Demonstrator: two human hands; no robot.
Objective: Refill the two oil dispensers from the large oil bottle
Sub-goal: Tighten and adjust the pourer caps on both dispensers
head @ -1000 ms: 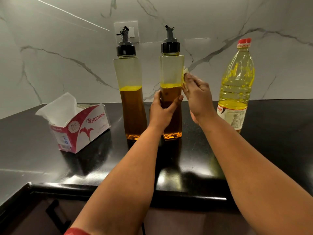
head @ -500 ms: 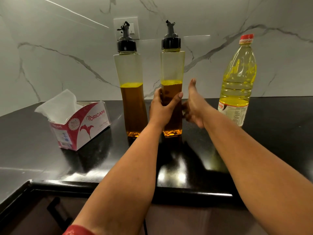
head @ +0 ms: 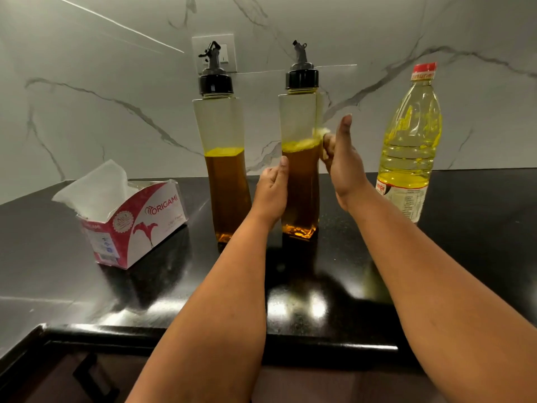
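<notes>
on black counter, right dispenser point(head: 300, 158) upright — left hand point(head: 271, 193) gripping, right hand point(head: 344, 167) pinching tissue point(head: 321, 132) (blurred)

Two bare forearms reached in from below the black countertop's front edge point(head: 290, 335), with no sleeves, watch or rings showing. The left hand point(head: 271, 193) and right hand point(head: 344, 167) had short, unpainted nails. Nothing worn was in view.

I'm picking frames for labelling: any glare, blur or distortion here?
Head view: bright glare patches on the black countertop near its front edge; the right hand and its tissue look motion-blurred; wide-angle bending tilts the large oil bottle.
</notes>
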